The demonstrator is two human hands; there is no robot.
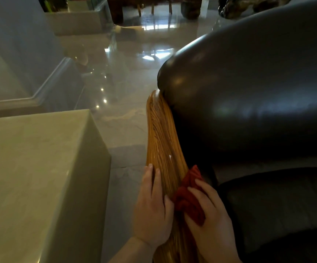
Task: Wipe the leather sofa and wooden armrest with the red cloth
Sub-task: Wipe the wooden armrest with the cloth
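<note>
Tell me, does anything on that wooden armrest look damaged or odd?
Yes: a couple of small white marks sit on the wooden armrest, just ahead of the red cloth. Whether they are chips, residue or glare is unclear.

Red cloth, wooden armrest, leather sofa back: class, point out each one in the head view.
red cloth (189, 201), head view, bunched middle folds.
wooden armrest (161, 133), head view, grained top surface.
leather sofa back (248, 103), head view, rounded glossy bulge.

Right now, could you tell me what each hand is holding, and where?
Right hand grips the bunched red cloth; left hand rests flat on the wooden armrest.
</note>
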